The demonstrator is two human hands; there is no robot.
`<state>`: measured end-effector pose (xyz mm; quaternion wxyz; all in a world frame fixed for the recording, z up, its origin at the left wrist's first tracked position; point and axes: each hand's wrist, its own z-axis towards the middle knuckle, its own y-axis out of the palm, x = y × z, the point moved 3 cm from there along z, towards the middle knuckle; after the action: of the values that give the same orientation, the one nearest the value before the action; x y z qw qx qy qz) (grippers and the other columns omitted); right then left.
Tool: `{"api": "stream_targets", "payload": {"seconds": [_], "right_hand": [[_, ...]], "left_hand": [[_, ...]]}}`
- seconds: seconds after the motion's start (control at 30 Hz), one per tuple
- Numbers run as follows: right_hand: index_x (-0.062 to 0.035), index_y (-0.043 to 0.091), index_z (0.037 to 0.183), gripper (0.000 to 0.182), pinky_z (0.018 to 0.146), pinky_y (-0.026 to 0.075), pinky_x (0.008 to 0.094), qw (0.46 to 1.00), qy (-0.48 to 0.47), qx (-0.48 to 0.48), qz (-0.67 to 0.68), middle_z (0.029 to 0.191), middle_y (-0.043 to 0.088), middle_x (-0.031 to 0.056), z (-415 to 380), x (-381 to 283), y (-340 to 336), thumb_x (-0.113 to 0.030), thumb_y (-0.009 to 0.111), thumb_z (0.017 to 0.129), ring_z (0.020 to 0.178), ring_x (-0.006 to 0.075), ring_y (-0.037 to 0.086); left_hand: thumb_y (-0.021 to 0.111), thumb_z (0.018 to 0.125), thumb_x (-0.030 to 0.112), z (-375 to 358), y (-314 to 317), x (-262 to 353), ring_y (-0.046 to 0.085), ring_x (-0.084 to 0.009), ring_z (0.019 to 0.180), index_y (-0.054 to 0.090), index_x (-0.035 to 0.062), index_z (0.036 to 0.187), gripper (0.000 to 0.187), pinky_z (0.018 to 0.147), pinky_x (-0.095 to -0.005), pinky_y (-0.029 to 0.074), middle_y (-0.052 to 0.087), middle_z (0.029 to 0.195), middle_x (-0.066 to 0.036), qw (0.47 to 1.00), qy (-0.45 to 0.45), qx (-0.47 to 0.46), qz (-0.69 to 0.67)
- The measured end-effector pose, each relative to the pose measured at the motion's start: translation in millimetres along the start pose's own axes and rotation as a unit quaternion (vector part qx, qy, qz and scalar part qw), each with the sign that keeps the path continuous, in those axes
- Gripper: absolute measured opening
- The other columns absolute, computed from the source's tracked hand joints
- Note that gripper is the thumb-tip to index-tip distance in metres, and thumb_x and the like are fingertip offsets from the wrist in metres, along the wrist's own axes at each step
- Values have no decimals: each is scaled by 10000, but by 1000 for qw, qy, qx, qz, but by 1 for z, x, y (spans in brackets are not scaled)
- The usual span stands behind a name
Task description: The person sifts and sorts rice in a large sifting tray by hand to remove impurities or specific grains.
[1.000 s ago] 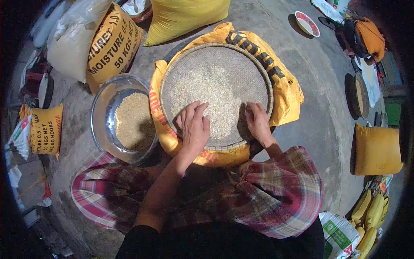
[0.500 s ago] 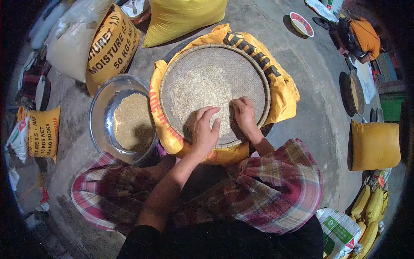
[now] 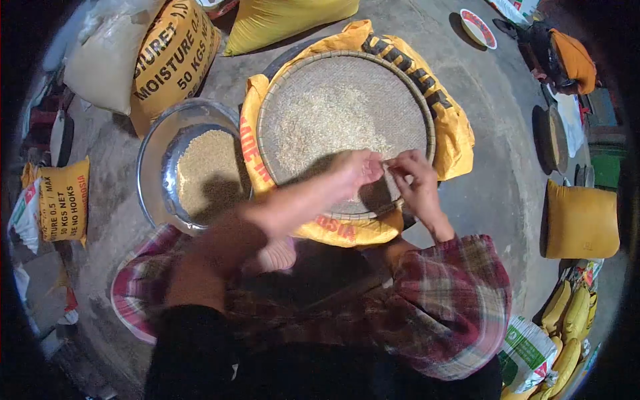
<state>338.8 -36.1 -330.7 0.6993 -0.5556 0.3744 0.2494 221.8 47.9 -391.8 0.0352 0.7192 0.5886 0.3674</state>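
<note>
A round woven sieve with a bamboo rim lies in front of me, a layer of pale grain spread over its left and middle part. Beneath it is a yellow woven sack with printed letters. My left hand, somewhat blurred, is closed above the near part of the sieve. Close beside it, my right hand has its thumb and fingers pinched together. The fingertips of both hands nearly meet; whatever they hold is too small to make out. A metal basin holding grain stands left of the sieve.
A printed sack and a yellow sack stand behind the basin and sieve. At the right are a patterned bowl, a pan, a yellow sack and corn-like yellow cobs. A person in orange is at the far right.
Both hands have lifted from the grain and come together at the sieve's near right. My left hand moved right; my right hand turned toward it. The view shifted slightly.
</note>
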Motion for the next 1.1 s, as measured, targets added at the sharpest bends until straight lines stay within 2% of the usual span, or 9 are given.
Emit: {"api": "stream_targets", "payload": {"seconds": [0.13,0.27,0.37,0.43,0.47,0.53,0.67,0.93,1.1], "right_hand": [[-17,636,879,159,608,463,251,999,33,-3,-31,805,520,72,0,28,0,63,630,741,694,143,553],[-17,643,874,126,667,462,351,994,41,-56,-83,815,571,139,-1,44,11,-2,636,749,753,291,578],[-8,628,883,104,624,469,338,988,-8,-99,-119,822,568,123,5,41,14,-16,609,781,735,279,588],[-4,620,874,102,660,467,356,985,-15,-127,-118,837,570,145,16,38,14,-7,603,773,755,306,584],[0,613,865,101,695,465,375,981,-16,-154,-115,851,571,166,20,36,14,2,598,764,775,334,581],[1,597,859,101,683,467,384,982,-12,-156,-109,831,573,171,32,31,12,-1,589,758,768,340,582],[5,592,859,125,644,481,364,978,26,-170,-122,768,600,174,57,23,21,-67,618,761,715,318,608],[-14,594,923,177,718,472,385,952,-193,-197,-131,842,569,144,83,-27,70,-48,616,751,807,332,574],[-52,603,927,221,773,393,368,900,-325,-165,-238,982,539,91,78,-53,115,-115,577,717,887,248,500]], "left_hand": [[519,898,252,-52,-38,83,597,-202,830,584,-49,990,321,792,-280,509,575,908,-126,943,-30,-119,308],[526,859,247,-83,-120,137,625,-159,696,619,44,721,262,612,-263,501,577,640,-55,828,41,-126,545],[532,839,257,-78,-221,128,619,-187,650,582,54,646,285,606,-280,490,556,552,-60,877,89,-143,451],[558,818,287,-70,-274,110,596,-245,634,575,33,687,287,665,-310,497,574,624,-107,644,126,-121,745],[558,818,287,-70,-286,97,596,-245,634,575,33,687,287,665,-310,497,574,624,-107,646,126,-120,743],[567,807,293,-81,-294,85,593,-287,701,578,27,755,271,708,-362,494,601,760,-144,435,152,69,885],[570,789,251,-125,-200,111,567,-363,800,602,-4,799,258,762,-413,442,597,770,-182,534,255,61,804],[571,738,90,-77,-126,113,563,-349,731,592,15,745,78,660,-420,449,565,732,-172,640,291,67,708],[594,724,79,-41,-121,92,562,-335,755,603,39,775,65,675,-430,425,577,757,-156,505,420,131,742]]}}
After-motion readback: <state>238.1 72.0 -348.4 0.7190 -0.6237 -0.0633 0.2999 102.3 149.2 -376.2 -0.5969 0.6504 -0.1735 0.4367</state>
